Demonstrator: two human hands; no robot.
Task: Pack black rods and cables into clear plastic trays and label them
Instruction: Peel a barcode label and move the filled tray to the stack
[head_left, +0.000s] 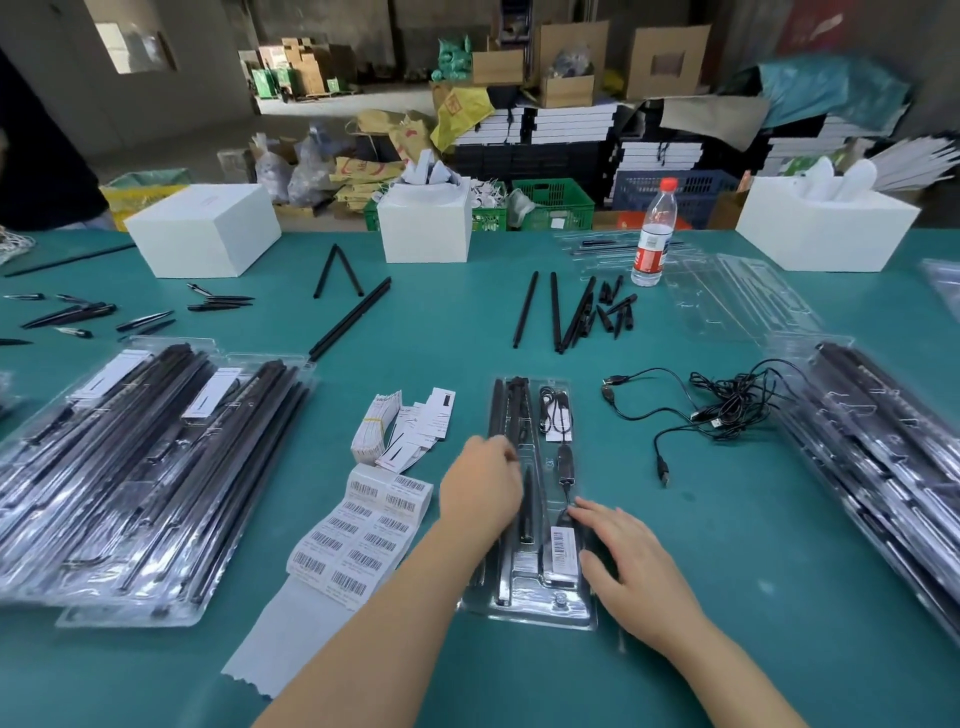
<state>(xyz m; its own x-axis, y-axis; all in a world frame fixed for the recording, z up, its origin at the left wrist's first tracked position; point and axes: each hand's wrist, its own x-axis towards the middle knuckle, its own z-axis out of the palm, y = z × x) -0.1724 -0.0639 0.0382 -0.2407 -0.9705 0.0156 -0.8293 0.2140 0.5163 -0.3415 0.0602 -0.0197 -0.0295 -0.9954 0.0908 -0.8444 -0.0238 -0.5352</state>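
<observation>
Tray (524, 605) labelled; right hand (631, 564) flat on it, left hand (480, 480) fingers hidden. Risk: cable (563, 457) pops out beside rods (511, 415).

A teal counter (675, 649) carries black rods (524, 312) and black cables (727, 400), clear plastic trays (530, 608), and a white sheet of labels (358, 540) striped with black barcodes. Behind stand white boxes (202, 228), a clear bottle (653, 244) with red cap and red-and-white label, and green crates (556, 202).
</observation>
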